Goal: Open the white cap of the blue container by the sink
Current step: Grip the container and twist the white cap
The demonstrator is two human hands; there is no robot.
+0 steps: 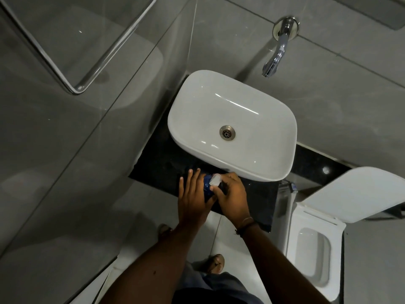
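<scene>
Nearest the camera, both forearms reach forward over the pale floor toward the dark countertop (252, 194), and the hands meet at its front edge. The left hand (192, 200) lies along the side of the blue container (207, 186), fingers stretched long and fairly flat against it rather than curled tight; this looks like a bracing hold, meant to keep the body from turning or sliding on the polished stone. The right hand (232, 196) comes in from the other side, its fingers bent around the top, thumb pressing near the base of the white cap (214, 179), which seems tipped up a little, so the lid is probably being levered or twisted while the other hand resists. Whether the cap is already free of its seat I cannot tell. The container itself stands on the counter just in front of the white sink (232, 128), mostly hidden between the two hands. Beyond the basin, the chrome tap (276, 53) juts from the grey tiled wall.
</scene>
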